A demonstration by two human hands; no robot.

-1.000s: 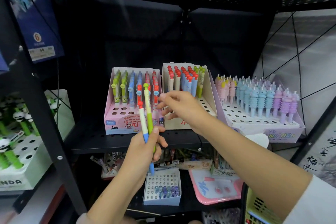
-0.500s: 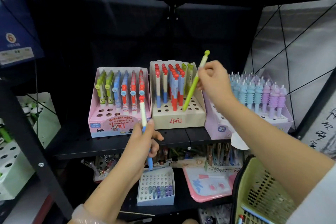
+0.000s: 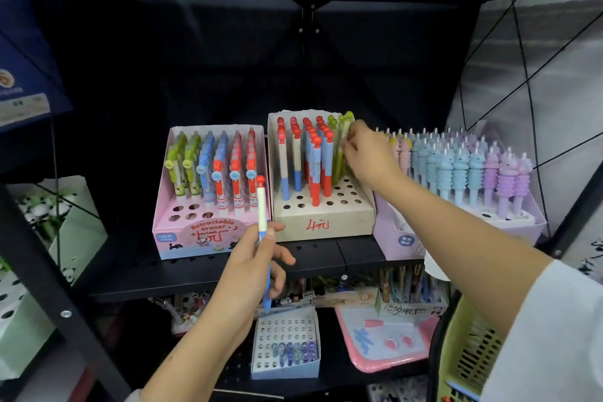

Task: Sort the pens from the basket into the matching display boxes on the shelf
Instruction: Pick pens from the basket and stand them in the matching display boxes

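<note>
My left hand (image 3: 251, 261) grips a white and blue pen with a red top (image 3: 261, 202), held upright in front of the shelf edge. My right hand (image 3: 365, 153) pinches a green pen (image 3: 339, 160) standing in the back right rows of the beige display box (image 3: 323, 222), which holds red, blue and green pens. The pink display box (image 3: 182, 238) to its left holds green, blue and red eraser pens. A yellow-green basket (image 3: 470, 352) shows at the bottom right.
A lilac box of pastel unicorn pens (image 3: 463, 166) stands right of the beige box. Below the black shelf (image 3: 202, 271) are a small white box with clear pens (image 3: 287, 346) and a pink tray (image 3: 385, 339). A black upright (image 3: 55, 287) and green-white boxes lie left.
My right hand has lowered the green pen from its tilted position into the beige box's back right rows. My left hand still holds the red-topped pen, a little lower.
</note>
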